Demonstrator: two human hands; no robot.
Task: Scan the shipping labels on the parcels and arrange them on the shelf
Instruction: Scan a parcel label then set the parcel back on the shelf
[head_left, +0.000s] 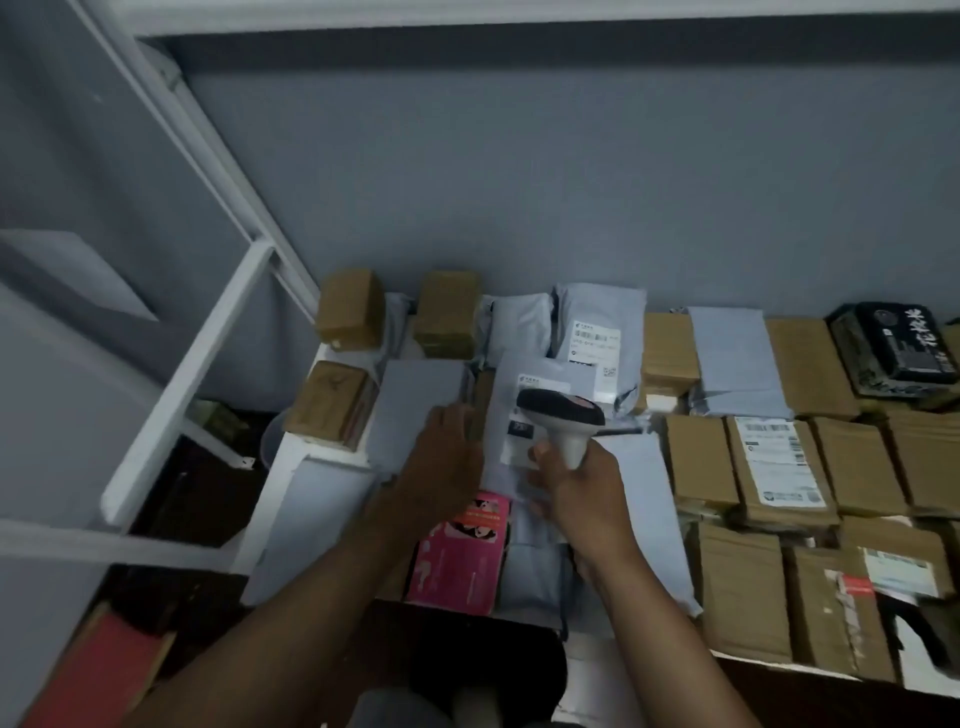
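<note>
My right hand (579, 491) grips the handle of a white barcode scanner (561, 410), whose dark head hangs over the label of a grey mailer bag (506, 400) at the middle of the shelf. My left hand (441, 457) rests on the left edge of that bag, where it meets a plain grey mailer (415, 395); how its fingers lie is hard to tell. A pink printed parcel (460, 556) lies just below my left hand. Another grey bag with a white label (595, 332) stands behind.
Brown cardboard parcels (774, 467) cover the right side of the white shelf (304, 467). Small brown boxes (350, 309) sit at the back left. A black printed box (893, 345) lies far right. White shelf-frame bars (192, 374) run on the left, a grey wall behind.
</note>
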